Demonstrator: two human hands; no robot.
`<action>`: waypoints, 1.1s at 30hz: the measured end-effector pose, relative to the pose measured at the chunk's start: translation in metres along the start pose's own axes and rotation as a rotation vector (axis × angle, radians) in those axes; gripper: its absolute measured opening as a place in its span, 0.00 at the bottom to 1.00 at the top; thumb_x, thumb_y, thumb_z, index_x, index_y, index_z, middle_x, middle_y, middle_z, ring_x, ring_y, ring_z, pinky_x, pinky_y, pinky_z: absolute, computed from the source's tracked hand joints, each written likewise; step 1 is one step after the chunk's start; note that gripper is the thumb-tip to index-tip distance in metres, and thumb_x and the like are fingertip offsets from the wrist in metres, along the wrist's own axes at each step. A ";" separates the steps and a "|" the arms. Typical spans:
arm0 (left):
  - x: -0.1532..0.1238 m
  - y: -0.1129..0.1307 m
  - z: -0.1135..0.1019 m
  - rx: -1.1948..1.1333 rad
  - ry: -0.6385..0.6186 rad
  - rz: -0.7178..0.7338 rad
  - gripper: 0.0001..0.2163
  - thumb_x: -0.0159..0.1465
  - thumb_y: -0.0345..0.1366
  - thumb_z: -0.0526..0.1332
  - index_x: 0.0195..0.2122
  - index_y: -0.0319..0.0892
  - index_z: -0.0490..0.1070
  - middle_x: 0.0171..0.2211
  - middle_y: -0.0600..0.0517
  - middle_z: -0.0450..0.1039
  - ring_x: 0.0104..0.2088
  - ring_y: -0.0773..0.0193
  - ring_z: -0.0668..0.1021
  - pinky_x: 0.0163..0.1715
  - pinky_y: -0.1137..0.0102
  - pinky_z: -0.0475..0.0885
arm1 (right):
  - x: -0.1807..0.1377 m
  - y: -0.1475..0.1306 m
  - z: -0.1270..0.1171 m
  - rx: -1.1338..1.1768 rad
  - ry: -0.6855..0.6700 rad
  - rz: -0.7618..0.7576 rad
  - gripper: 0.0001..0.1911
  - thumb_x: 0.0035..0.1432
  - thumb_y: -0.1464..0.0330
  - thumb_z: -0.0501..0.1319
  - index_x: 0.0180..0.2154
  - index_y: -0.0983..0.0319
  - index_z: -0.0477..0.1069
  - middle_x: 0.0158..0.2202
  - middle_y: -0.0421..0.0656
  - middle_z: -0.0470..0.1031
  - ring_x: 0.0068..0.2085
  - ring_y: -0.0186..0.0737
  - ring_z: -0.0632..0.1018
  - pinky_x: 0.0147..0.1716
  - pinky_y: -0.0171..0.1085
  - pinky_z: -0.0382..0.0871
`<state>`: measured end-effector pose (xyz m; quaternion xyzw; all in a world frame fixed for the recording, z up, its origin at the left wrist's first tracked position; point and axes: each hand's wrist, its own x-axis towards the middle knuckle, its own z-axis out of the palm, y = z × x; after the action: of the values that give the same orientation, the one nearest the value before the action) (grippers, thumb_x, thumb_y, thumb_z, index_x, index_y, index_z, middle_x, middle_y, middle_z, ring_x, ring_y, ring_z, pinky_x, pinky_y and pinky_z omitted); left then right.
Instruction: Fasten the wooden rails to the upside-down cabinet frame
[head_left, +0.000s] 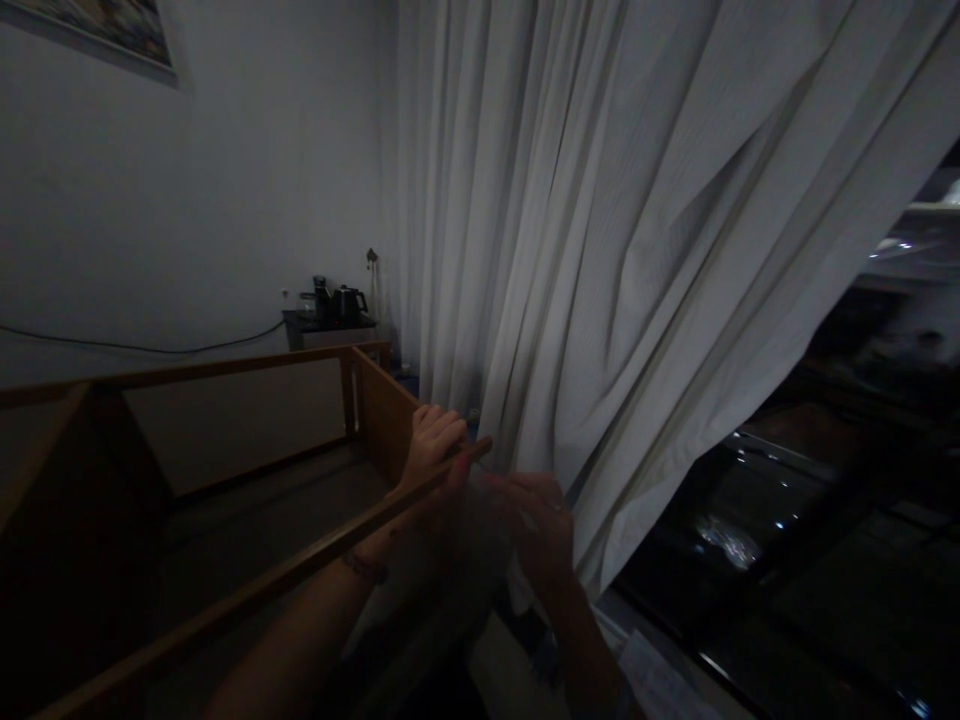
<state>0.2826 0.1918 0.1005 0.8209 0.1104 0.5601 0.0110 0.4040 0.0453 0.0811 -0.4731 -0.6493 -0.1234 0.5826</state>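
Note:
A brown wooden furniture frame with open compartments stretches across the lower left. My left hand is closed around its near right corner, where a rail end sticks out. The left forearm, with a bracelet at the wrist, passes beneath that rail. Just right of the rail end is my right hand, its fingers drawn together and pointing at the corner. Whatever they pinch is too dark and blurred to make out.
Long white curtains hang close behind the hands. At the back, a black kettle stands on a small cabinet, near a cable along the wall. Dark glass lies to the right. Papers are low down.

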 end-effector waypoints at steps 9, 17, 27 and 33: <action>0.000 0.001 -0.001 0.000 0.028 0.022 0.20 0.68 0.50 0.39 0.25 0.45 0.55 0.23 0.52 0.58 0.29 0.57 0.63 0.35 0.58 0.58 | 0.007 -0.021 0.019 0.603 0.160 0.707 0.21 0.65 0.58 0.57 0.57 0.56 0.68 0.26 0.35 0.65 0.23 0.31 0.66 0.23 0.31 0.65; 0.000 0.003 -0.002 -0.007 0.009 0.011 0.21 0.69 0.51 0.38 0.25 0.45 0.55 0.23 0.52 0.58 0.29 0.58 0.64 0.35 0.57 0.58 | -0.003 -0.006 0.017 0.358 0.166 0.533 0.16 0.66 0.57 0.56 0.49 0.58 0.70 0.29 0.38 0.72 0.29 0.35 0.75 0.29 0.33 0.71; 0.001 0.002 -0.003 -0.018 0.017 0.015 0.21 0.68 0.51 0.39 0.24 0.45 0.55 0.23 0.52 0.59 0.29 0.57 0.63 0.34 0.58 0.57 | -0.005 -0.013 0.010 0.225 0.075 0.437 0.18 0.66 0.59 0.58 0.54 0.58 0.68 0.26 0.39 0.80 0.22 0.36 0.78 0.22 0.34 0.74; 0.006 0.014 -0.015 -0.023 -0.084 -0.048 0.20 0.69 0.50 0.39 0.24 0.45 0.55 0.24 0.51 0.61 0.30 0.57 0.65 0.37 0.57 0.59 | 0.009 -0.031 0.016 0.804 0.039 0.843 0.26 0.62 0.56 0.60 0.58 0.59 0.64 0.20 0.34 0.73 0.13 0.28 0.65 0.10 0.27 0.57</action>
<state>0.2736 0.1775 0.1139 0.8406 0.1228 0.5261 0.0386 0.3711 0.0449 0.0962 -0.4301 -0.3901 0.3666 0.7270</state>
